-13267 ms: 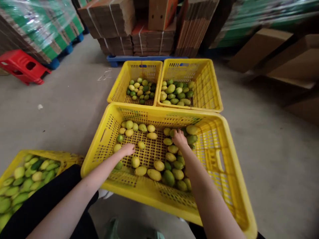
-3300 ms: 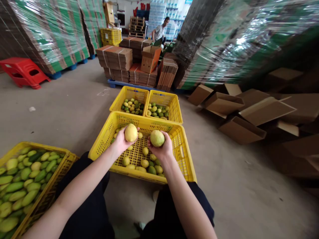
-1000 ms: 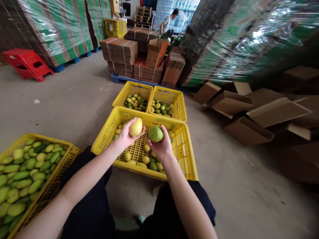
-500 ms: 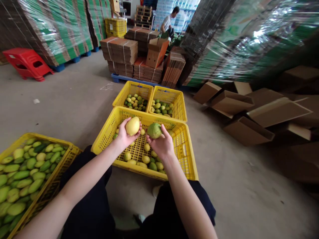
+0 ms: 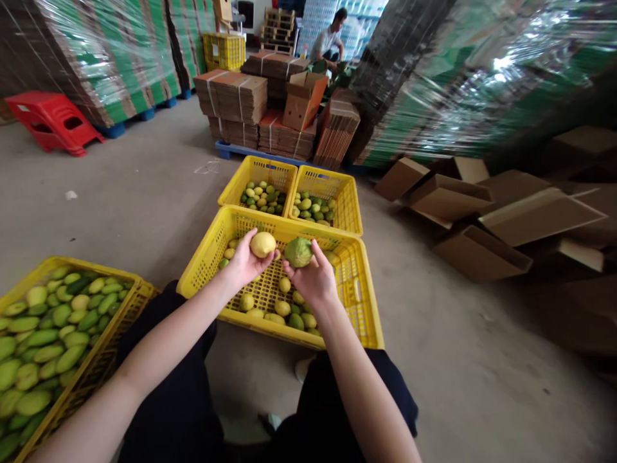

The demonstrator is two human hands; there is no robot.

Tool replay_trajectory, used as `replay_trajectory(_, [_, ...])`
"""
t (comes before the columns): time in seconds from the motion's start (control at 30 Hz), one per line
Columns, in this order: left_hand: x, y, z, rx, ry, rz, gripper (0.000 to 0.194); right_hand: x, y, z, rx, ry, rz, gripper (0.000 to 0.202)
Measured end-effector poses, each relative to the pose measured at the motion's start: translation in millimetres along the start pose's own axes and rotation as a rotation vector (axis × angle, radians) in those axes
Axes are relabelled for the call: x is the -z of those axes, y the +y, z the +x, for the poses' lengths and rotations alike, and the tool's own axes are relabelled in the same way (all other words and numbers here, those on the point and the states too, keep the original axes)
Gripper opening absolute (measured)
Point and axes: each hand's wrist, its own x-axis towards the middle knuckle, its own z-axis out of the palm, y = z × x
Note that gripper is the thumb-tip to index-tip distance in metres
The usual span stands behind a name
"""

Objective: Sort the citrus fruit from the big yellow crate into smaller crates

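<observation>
My left hand (image 5: 247,260) is closed around a yellow lemon (image 5: 263,244), its fingers cupped beneath the fruit. A bumpy green lemon (image 5: 298,252) rests in my right hand (image 5: 315,276), between the thumb and fingers. Both hands are above a large yellow crate (image 5: 364,283) with slotted walls, and the two fruits are close together but apart. Inside that crate lie several loose yellow and green lemons (image 5: 282,308), mostly along its near side. Parts of the crate floor are hidden behind my hands and forearms.
Two yellow crates (image 5: 360,215) with mixed lemons adjoin the far side. At left, another crate (image 5: 139,283) is full of greenish lemons. Cardboard stacks (image 5: 231,96) stand on a blue pallet ahead, a person (image 5: 328,42) behind them. Open boxes (image 5: 448,199) lie right; a red stool (image 5: 53,122) stands left.
The yellow lemon has turned in my left hand, from upright to lying sideways, and shifted slightly right. My right hand has barely moved. The person in the background has shifted their arms.
</observation>
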Motion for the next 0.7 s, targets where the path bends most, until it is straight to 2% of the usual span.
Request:
replay_trajectory(0.13, [-0.9,0,0,-0.019,0.0,0.026,0.038,1,0,2,-0.058,0.045,0.028,0.031])
replay_trajectory(0.27, [-0.4,-1,0,-0.03,-0.044,0.058,0.036,5,0,5,-0.126,0.099,-0.001,0.047])
replay_trajectory(0.4, [0.0,-1,-1,-0.038,-0.059,0.095,0.027,10,0,7,-0.185,0.08,-0.03,0.055])
replay_trajectory(0.53, [1.1,-2,1,0.006,-0.083,0.135,0.034,10,0,7,-0.195,0.046,-0.036,0.056])
replay_trajectory(0.7, [2.4,-3,3,0.053,-0.093,0.166,0.043,5,0,5,-0.21,0.08,-0.058,0.058])
